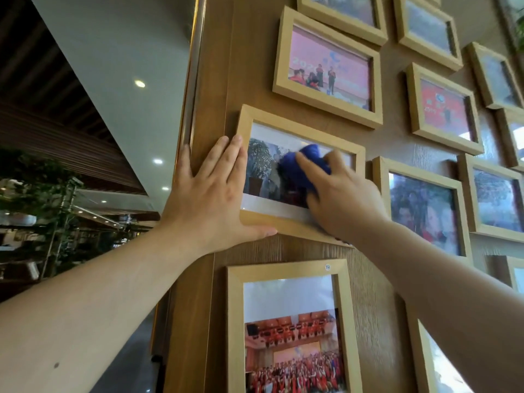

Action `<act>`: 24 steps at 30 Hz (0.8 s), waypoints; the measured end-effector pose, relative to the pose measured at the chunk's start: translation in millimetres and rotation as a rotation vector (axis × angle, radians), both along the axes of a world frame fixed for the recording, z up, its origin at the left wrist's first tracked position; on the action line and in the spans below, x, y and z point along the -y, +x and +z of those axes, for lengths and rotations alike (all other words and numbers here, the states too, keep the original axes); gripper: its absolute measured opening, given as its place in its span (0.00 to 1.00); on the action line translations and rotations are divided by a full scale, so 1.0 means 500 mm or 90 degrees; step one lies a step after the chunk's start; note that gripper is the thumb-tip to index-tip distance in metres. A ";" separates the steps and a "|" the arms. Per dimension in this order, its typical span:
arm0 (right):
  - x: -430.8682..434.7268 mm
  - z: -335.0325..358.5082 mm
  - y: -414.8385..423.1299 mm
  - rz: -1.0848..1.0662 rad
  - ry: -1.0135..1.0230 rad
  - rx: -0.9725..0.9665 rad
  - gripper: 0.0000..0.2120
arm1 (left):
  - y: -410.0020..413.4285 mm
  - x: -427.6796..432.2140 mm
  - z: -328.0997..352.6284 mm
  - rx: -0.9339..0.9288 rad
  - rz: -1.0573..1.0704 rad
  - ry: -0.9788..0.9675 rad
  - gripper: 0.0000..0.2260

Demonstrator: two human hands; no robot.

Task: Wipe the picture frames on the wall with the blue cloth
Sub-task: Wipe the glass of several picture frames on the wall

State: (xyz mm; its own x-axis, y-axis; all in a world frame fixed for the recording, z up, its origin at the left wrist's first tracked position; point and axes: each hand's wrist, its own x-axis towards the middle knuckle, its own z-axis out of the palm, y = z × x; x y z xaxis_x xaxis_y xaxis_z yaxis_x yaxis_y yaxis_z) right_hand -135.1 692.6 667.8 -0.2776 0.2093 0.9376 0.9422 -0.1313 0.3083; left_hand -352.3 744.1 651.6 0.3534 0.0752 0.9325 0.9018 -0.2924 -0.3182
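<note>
A light wooden picture frame (286,124) hangs on the brown wood-grain wall (283,248), left of centre. My left hand (209,191) lies flat with fingers spread over the frame's left edge, thumb along its bottom rail. My right hand (337,194) presses a bunched blue cloth (297,168) against the glass of that frame, over the middle of the photo. Part of the cloth is hidden under my fingers.
Several more wooden frames surround it: one above (326,69), one below (286,327) with a small "19" sticker, others to the right (425,205). The wall's left edge has a metal trim (195,66). Beyond it are a ceiling with spotlights and green plants (42,194).
</note>
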 end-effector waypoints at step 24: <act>0.055 -0.011 -0.001 -0.036 -0.142 0.268 0.24 | -0.001 0.017 -0.002 -0.019 0.030 0.012 0.56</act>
State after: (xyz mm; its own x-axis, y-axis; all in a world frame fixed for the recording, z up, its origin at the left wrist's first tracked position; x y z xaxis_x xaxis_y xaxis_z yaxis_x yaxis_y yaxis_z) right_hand -135.8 665.3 662.1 -0.6054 0.4183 0.6771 0.7232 -0.0659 0.6874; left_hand -352.5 735.8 650.4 0.3768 0.0752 0.9232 0.9047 -0.2435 -0.3495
